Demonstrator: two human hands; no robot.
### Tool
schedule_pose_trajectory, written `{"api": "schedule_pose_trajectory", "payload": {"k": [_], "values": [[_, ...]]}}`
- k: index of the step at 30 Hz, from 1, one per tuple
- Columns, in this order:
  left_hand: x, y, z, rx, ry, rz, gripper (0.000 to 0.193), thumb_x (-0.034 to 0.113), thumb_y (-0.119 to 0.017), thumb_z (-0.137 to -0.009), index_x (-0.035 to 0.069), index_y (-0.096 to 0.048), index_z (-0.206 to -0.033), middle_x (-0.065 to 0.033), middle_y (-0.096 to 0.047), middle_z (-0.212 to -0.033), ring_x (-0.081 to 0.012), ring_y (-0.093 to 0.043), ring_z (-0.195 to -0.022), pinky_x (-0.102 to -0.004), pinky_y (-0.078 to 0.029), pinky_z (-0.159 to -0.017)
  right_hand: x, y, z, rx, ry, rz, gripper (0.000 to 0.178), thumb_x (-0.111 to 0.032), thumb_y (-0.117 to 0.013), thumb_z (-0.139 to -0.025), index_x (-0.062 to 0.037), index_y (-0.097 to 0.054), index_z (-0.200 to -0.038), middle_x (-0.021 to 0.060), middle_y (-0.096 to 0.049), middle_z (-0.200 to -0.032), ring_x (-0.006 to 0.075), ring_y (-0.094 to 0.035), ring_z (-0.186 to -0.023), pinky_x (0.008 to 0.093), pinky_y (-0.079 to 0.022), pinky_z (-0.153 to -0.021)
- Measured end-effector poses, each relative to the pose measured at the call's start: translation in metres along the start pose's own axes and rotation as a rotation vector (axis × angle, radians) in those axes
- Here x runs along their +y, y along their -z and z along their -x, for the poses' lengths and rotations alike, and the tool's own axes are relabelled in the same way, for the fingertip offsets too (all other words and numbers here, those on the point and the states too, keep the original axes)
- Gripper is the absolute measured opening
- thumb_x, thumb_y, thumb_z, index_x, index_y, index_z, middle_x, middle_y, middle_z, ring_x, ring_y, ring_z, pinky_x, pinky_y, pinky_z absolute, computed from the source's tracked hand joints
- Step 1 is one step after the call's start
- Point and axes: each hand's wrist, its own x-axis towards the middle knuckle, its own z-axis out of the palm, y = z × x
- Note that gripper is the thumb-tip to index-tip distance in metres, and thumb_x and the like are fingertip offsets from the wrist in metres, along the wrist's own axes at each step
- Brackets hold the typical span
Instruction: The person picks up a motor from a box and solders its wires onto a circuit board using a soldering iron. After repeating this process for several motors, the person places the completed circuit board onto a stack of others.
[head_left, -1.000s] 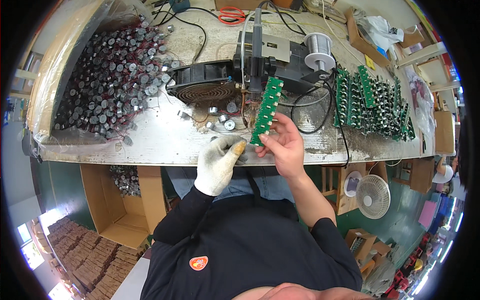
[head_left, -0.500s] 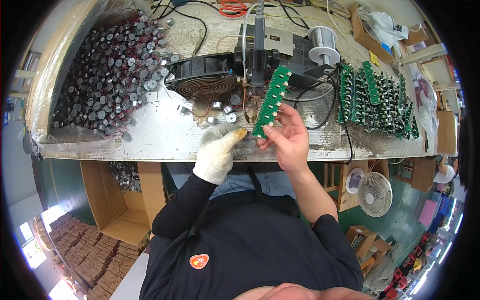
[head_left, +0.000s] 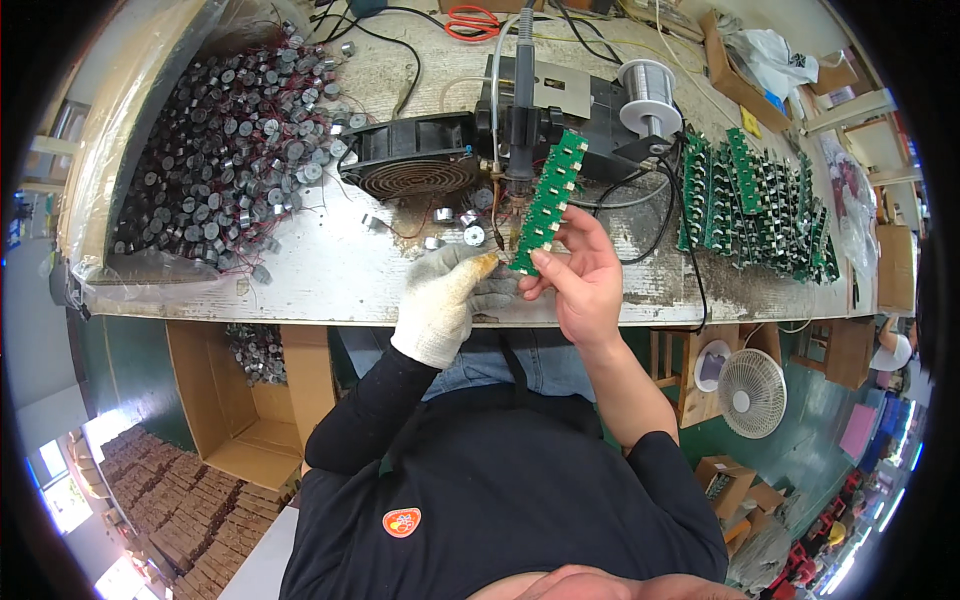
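Observation:
A long green circuit board strip (head_left: 549, 200), with small pale parts along its edge, is pinched at its lower end by my bare right hand (head_left: 582, 280). It tilts up and to the right, in front of the upright soldering tool (head_left: 523, 130). My left hand (head_left: 440, 300), in a white glove with a stained thumb, is closed beside the board's lower end. Whatever lies between its fingers is too small or hidden to make out. Several small round metal motors (head_left: 473, 235) lie on the table just beyond the left hand.
A large heap of wired motors (head_left: 230, 150) fills the left side. Behind my hands stand a black fan (head_left: 415, 165) and a solder wire spool (head_left: 648, 85). Rows of green boards (head_left: 755, 200) lie at right, past a black cable (head_left: 690, 260). An open cardboard box (head_left: 250, 400) sits below the table edge.
The whole view has shifted slightly to the right and down. Both hands and the circuit board keep nearly the same pose.

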Motion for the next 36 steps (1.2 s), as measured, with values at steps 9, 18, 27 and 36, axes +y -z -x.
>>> {"api": "schedule_pose_trajectory", "payload": {"k": [9, 18, 27, 36], "values": [[-0.0082, 0.0040, -0.0026, -0.008, 0.000, 0.038, 0.016, 0.013, -0.055, -0.091, -0.002, -0.057, -0.098, -0.0124, -0.065, -0.087, -0.0199, -0.068, -0.074, -0.0304, -0.056, -0.065, 0.0057, 0.0023, 0.0039, 0.004, -0.009, 0.027, 0.047, 0.008, -0.057, -0.084, 0.0003, -0.040, -0.127, 0.0159, -0.058, -0.107, 0.0183, -0.065, -0.066, 0.0253, -0.055, -0.053], [-0.0095, 0.0085, -0.0064, 0.016, -0.102, -0.244, 0.013, 0.012, -0.061, -0.085, -0.001, -0.062, -0.085, -0.0060, -0.063, -0.077, -0.0109, -0.061, -0.067, -0.0245, -0.049, -0.059, 0.0064, 0.0033, 0.0070, 0.003, -0.041, 0.008, 0.048, 0.008, -0.057, -0.084, 0.0001, -0.040, -0.128, 0.0160, -0.057, -0.107, 0.0185, -0.065, -0.066, 0.0251, -0.055, -0.052], [-0.0028, 0.0040, -0.0049, 0.031, -0.057, -0.243, 0.015, 0.010, -0.063, -0.082, -0.004, -0.060, -0.085, -0.0086, -0.063, -0.075, -0.0128, -0.061, -0.066, -0.0250, -0.051, -0.059, 0.0071, -0.0004, 0.0053, 0.029, -0.026, 0.005, 0.046, 0.008, -0.058, -0.084, 0.0002, -0.042, -0.126, 0.0152, -0.058, -0.105, 0.0182, -0.064, -0.063, 0.0242, -0.053, -0.049], [-0.0022, 0.0007, -0.0059, 0.063, -0.101, -0.264, 0.013, 0.010, -0.063, -0.081, -0.002, -0.059, -0.080, -0.0074, -0.062, -0.072, -0.0115, -0.060, -0.062, -0.0242, -0.049, -0.055, 0.0045, 0.0013, 0.0031, 0.001, -0.002, 0.004, 0.048, 0.009, -0.057, -0.083, 0.0002, -0.041, -0.128, 0.0156, -0.058, -0.107, 0.0186, -0.066, -0.065, 0.0253, -0.055, -0.051]]}}
